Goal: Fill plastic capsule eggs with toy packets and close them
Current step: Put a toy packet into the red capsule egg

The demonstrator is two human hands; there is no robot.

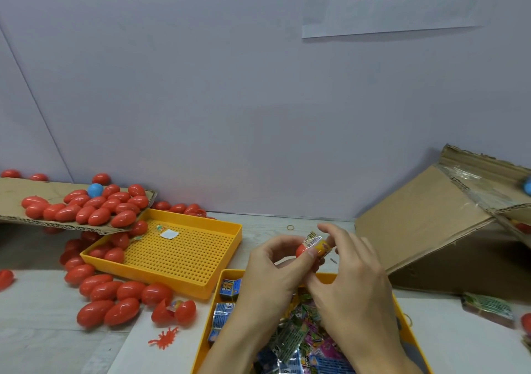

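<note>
Head view: above the packet tray (pixel 413 342), left hand (pixel 273 270) grips a red egg half (pixel 301 249); right hand (pixel 353 261) fingers pinch the toy packet (pixel 317 244) into it. Protruding foil could jam closure.

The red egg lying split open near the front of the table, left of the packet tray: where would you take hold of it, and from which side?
Judging from its pose, grip the open egg from above, fingers spanning the two rounded outer shells, left and right. The halves lie splayed with a packet showing in the gap between them, so squeezing inward from both ends should hold it and start closing it. Other eggs crowd its left; the side toward the tray looks freer.
</note>
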